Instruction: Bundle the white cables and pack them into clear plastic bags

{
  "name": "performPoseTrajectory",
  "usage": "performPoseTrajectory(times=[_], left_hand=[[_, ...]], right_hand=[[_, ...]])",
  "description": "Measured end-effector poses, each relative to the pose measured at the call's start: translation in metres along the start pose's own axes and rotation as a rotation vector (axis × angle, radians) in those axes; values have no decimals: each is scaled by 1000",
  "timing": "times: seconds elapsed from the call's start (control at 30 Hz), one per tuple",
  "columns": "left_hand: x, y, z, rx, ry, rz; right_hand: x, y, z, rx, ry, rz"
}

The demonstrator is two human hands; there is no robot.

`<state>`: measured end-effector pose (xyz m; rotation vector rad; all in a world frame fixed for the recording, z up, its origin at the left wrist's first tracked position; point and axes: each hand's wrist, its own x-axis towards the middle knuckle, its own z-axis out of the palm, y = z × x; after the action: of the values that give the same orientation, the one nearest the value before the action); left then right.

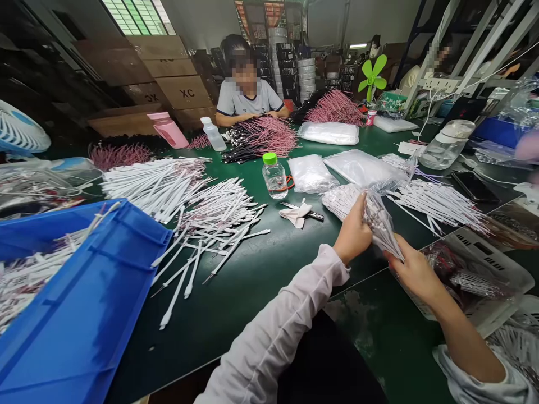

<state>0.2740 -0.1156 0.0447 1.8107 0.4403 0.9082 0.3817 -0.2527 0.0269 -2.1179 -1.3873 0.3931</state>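
Note:
Both my hands grip a clear plastic bag [381, 221] packed with thin white cable pieces, held above the table's front right part. My left hand [355, 230] is wrapped round its middle, thumb on top. At the bag's near end, my right hand [415, 266] pinches the plastic; its fingertips are partly hidden. Just beyond lies another bulging part of bagged white pieces [339, 199]; I cannot tell whether it belongs to the same bag. A loose pile of white cable pieces [438, 202] lies to the right.
A blue bin [84, 303] with white cables stands at left, beside loose white cable piles [219, 219]. A green-lidded jar [275, 177], plastic packs [311, 174] and a white basket [501, 258] are around. Across the table [261, 275], a person [250, 98] sits behind pink-and-black wires [269, 134].

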Motion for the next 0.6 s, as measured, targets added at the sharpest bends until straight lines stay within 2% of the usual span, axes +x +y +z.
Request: performPoseTrajectory(times=[0.1, 0.17, 0.23, 0.3, 0.37, 0.43, 0.5, 0.6], left_hand=[[-5, 16, 3, 199, -71, 144], [-12, 22, 5, 368, -163, 216], [-22, 23, 6, 516, -228, 256], [-31, 21, 6, 615, -266, 291], [-40, 20, 5, 659, -271, 319], [-46, 22, 4, 661, -254, 342], [-50, 26, 5, 637, -226, 363], [-52, 30, 9, 579, -191, 359]], right_hand=[[-4, 5, 5, -195, 84, -52], [-4, 7, 4, -160, 51, -30], [-3, 6, -4, 24, -63, 38], [-1, 4, -20, 314, -240, 158], [-1, -1, -39, 622, -427, 288], [-2, -6, -55, 857, -539, 364], [-2, -11, -62, 1016, -529, 382], [-2, -16, -56, 1080, -357, 438]])
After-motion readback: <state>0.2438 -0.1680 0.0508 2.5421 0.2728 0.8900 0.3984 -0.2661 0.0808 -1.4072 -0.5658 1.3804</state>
